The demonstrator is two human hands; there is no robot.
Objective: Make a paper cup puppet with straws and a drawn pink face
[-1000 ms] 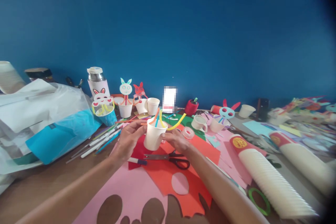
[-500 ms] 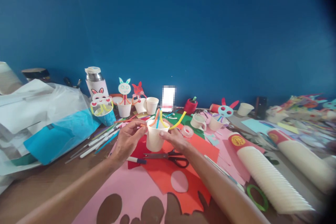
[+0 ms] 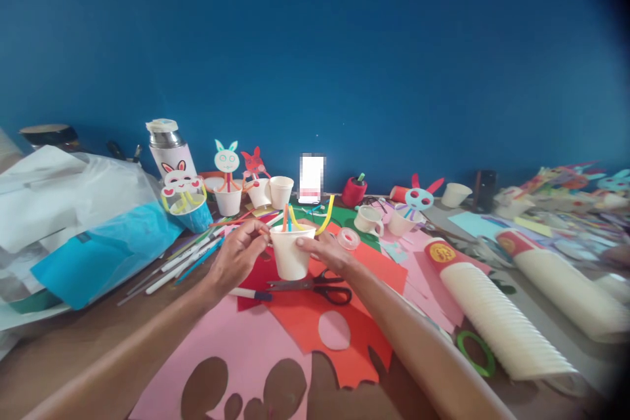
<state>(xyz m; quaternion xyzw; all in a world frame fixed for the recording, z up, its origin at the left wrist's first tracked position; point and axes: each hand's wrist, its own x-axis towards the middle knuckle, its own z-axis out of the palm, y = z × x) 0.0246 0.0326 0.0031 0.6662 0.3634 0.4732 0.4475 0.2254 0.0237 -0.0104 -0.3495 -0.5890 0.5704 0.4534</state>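
Note:
A white paper cup [image 3: 291,262] stands upright between my hands, with an orange pipe cleaner [image 3: 285,216], a blue pipe cleaner [image 3: 289,220] and a bent yellow pipe cleaner [image 3: 327,220] rising from it or beside it. My right hand [image 3: 327,251] grips the cup's right side, thumb on its front wall. At the left rim, my left hand [image 3: 242,252] is closed in a pinch; half a second ago an orange end showed between these fingertips, which now largely hide it. Scissors [image 3: 315,285] and a marker [image 3: 252,294] lie just below the cup.
Cut pink paper [image 3: 246,341] and red paper [image 3: 364,341] cover the front. Cup puppets, such as a white rabbit [image 3: 227,161], stand at the back near a phone [image 3: 312,178]. To the right lie stacked paper cups [image 3: 502,315] and a green tape ring [image 3: 475,353]; plastic bags [image 3: 98,210] fill the left.
The orange pipe cleaner, slanted before, now stands straighter in the cup. The yellow one points more upright. Both hands keep their hold at the cup, and the view has shifted slightly.

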